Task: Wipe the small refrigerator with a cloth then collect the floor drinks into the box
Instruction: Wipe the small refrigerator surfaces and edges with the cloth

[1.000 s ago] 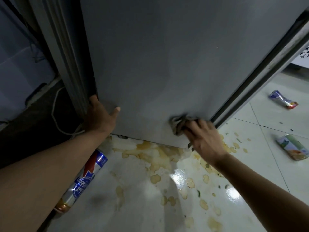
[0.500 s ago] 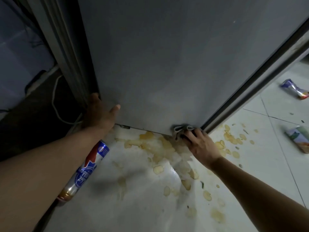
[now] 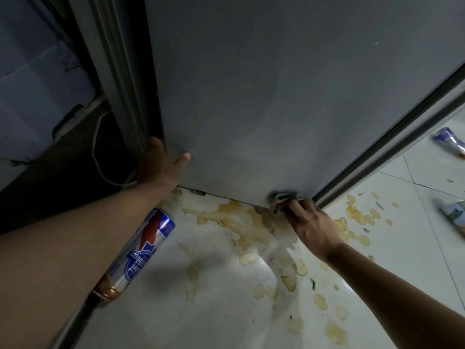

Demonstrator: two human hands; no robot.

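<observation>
Right hand (image 3: 312, 222) has slid the crumpled grey cloth (image 3: 281, 201) down to the grey refrigerator's (image 3: 276, 96) bottom edge, gripping it; left hand (image 3: 161, 165), fingers relaxed, braces the corner for counter-pressure.

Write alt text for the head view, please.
The right hand presses a cloth to the fridge's bottom edge while the left hand braces its corner. A can and two pouches lie on the stained floor.

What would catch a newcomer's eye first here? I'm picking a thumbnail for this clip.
Probably the brownish spill spread over the white floor below the refrigerator. Next, the right hand pressing a cloth to its bottom edge, and the blue-and-red can lying beside the left forearm.
</observation>
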